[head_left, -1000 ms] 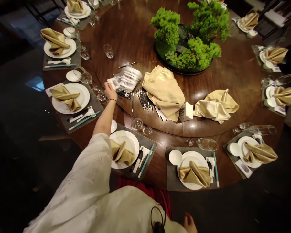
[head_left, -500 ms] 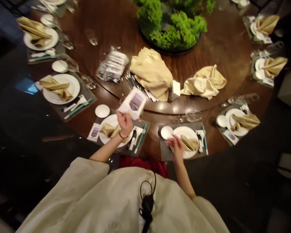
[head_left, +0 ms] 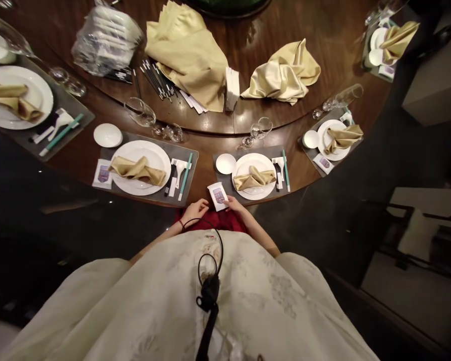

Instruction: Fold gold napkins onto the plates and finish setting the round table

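A small white packet (head_left: 218, 195) with a purple print lies at the table's near edge, by the front left corner of a grey place mat (head_left: 248, 153). My left hand (head_left: 194, 209) reaches it from the left with curled fingers at its lower corner. My right hand (head_left: 235, 204) pinches its right edge. On the mat stand a white plate (head_left: 264, 189) with a folded gold napkin (head_left: 254, 178), a small white dish (head_left: 225, 163), and a spoon and teal chopsticks (head_left: 285, 170). The setting to the left has its own packet (head_left: 102, 174).
The wooden turntable (head_left: 270, 30) carries loose gold napkins (head_left: 190, 52), a clear bag of packets (head_left: 105, 40), dark chopsticks (head_left: 156, 80) and a white napkin stack (head_left: 232, 87). Wine glasses (head_left: 141, 111) lie along its rim. Dark chairs (head_left: 417, 235) stand to the right.
My left hand left the bag on the turntable, carried a packet back and lowered it to the table edge. My right hand came up to meet it. The view tilted down and nearer.
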A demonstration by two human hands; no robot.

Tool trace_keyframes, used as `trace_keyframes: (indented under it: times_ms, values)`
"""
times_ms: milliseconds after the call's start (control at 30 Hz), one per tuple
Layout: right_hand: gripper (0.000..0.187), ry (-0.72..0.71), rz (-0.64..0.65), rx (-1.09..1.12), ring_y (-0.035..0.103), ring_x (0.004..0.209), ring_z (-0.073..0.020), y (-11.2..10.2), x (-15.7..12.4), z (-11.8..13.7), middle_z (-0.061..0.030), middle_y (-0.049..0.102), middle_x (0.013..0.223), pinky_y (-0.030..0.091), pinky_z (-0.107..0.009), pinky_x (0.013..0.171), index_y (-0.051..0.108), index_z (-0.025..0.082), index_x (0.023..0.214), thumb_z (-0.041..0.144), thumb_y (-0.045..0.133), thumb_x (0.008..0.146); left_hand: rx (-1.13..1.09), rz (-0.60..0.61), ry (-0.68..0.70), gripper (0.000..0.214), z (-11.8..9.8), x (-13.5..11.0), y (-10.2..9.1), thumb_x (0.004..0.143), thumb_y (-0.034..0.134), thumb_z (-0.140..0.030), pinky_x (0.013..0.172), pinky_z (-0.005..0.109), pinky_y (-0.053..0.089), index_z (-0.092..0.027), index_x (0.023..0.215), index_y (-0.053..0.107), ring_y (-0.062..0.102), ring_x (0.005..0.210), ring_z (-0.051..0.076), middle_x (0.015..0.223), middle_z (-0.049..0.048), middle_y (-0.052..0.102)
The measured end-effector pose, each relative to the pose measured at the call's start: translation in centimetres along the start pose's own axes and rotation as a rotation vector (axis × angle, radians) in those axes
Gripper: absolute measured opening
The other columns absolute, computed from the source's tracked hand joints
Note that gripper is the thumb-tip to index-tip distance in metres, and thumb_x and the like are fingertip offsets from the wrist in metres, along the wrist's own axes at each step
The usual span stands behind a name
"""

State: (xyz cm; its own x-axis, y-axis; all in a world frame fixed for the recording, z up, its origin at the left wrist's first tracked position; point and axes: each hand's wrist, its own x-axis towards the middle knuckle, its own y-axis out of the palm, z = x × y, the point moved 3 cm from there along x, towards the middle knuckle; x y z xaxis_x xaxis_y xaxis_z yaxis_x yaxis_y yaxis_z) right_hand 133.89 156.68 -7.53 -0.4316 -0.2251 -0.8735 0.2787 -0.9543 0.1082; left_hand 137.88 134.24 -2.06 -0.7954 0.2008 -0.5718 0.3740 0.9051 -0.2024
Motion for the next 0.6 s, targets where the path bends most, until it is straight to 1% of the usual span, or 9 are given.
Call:
trace_keyframes:
  times_ms: [67, 133, 200, 267, 367, 467, 533, 600]
  values:
    - [0.020, 0.028, -0.093, -0.022, 0.059, 0.056, -0.0084, -1.8, 0.9, -2.0, 0.0005, 0.068, 0.070, 0.048, -0.014, 0.043, 0.064, 0.013, 0.097, 0.021, 0.071, 0.081, 0.047, -0.105, 0.056, 0.026, 0.0, -0.3, -0.2, 0.084, 0.061, -0.039, 0.081, 0.036, 0.059, -0.020, 0.102, 0.065, 0.074, 0.084, 0.023, 0.090, 0.0078, 0.077]
    - [0.018, 0.008, -0.179, 0.029, 0.058, 0.056, -0.0085, -3.0, 1.3, -3.6, -0.0004, 0.068, 0.071, 0.049, -0.014, 0.043, 0.064, 0.012, 0.098, 0.021, 0.068, 0.084, 0.021, -0.173, 0.073, 0.027, -0.3, -0.5, 0.0, 0.086, 0.058, -0.040, 0.081, 0.036, 0.058, -0.020, 0.104, 0.065, 0.075, 0.085, 0.023, 0.092, 0.0085, 0.077]
    - [0.017, -0.024, -0.245, 0.085, 0.059, 0.057, -0.0091, -3.5, 1.3, -4.6, -0.0019, 0.069, 0.075, 0.051, -0.016, 0.044, 0.063, 0.012, 0.101, 0.022, 0.064, 0.087, -0.024, -0.221, 0.080, 0.029, -0.6, -0.6, 0.5, 0.087, 0.056, -0.040, 0.080, 0.035, 0.058, -0.019, 0.105, 0.064, 0.075, 0.085, 0.022, 0.092, 0.0091, 0.077]
    - [0.017, -0.041, -0.293, 0.101, 0.060, 0.059, -0.0097, -3.7, 1.2, -5.1, -0.0030, 0.070, 0.080, 0.053, -0.018, 0.047, 0.062, 0.012, 0.103, 0.022, 0.059, 0.090, -0.045, -0.233, 0.087, 0.029, -0.7, -0.6, 1.1, 0.087, 0.056, -0.040, 0.080, 0.034, 0.058, -0.019, 0.105, 0.064, 0.075, 0.084, 0.022, 0.092, 0.0088, 0.077]
    - [0.017, -0.052, -0.323, 0.077, 0.062, 0.062, -0.0101, -3.4, 1.2, -5.0, -0.0037, 0.071, 0.084, 0.055, -0.019, 0.052, 0.061, 0.012, 0.105, 0.023, 0.054, 0.093, -0.032, -0.206, 0.102, 0.027, -0.8, -0.7, 2.0, 0.088, 0.057, -0.039, 0.081, 0.033, 0.058, -0.019, 0.104, 0.064, 0.074, 0.085, 0.021, 0.091, 0.0072, 0.077]
    - [0.020, -0.050, -0.344, 0.031, 0.065, 0.064, -0.0116, -3.1, 0.9, -4.2, -0.0045, 0.071, 0.082, 0.055, -0.019, 0.054, 0.060, 0.011, 0.108, 0.024, 0.053, 0.094, 0.001, -0.167, 0.128, 0.024, -1.3, -0.8, 2.4, 0.088, 0.057, -0.038, 0.080, 0.033, 0.057, -0.021, 0.103, 0.065, 0.073, 0.083, 0.020, 0.091, 0.0054, 0.077]
    - [0.027, -0.038, -0.387, -0.104, 0.067, 0.067, -0.0141, -3.1, 0.3, -3.4, -0.0070, 0.072, 0.080, 0.054, -0.020, 0.056, 0.060, 0.009, 0.109, 0.031, 0.052, 0.096, 0.019, -0.156, 0.151, 0.021, -2.2, -0.9, 1.9, 0.088, 0.057, -0.037, 0.078, 0.033, 0.057, -0.023, 0.102, 0.066, 0.073, 0.081, 0.020, 0.089, 0.0043, 0.076]
    - [0.039, 0.002, -0.463, -0.375, 0.072, 0.078, -0.0195, -3.4, -0.6, -2.7, -0.0132, 0.073, 0.084, 0.057, -0.025, 0.066, 0.063, 0.007, 0.106, 0.043, 0.051, 0.097, 0.015, -0.160, 0.184, 0.018, -3.5, -0.7, 0.5, 0.088, 0.059, -0.036, 0.077, 0.033, 0.057, -0.024, 0.099, 0.067, 0.073, 0.079, 0.021, 0.088, 0.0041, 0.076]
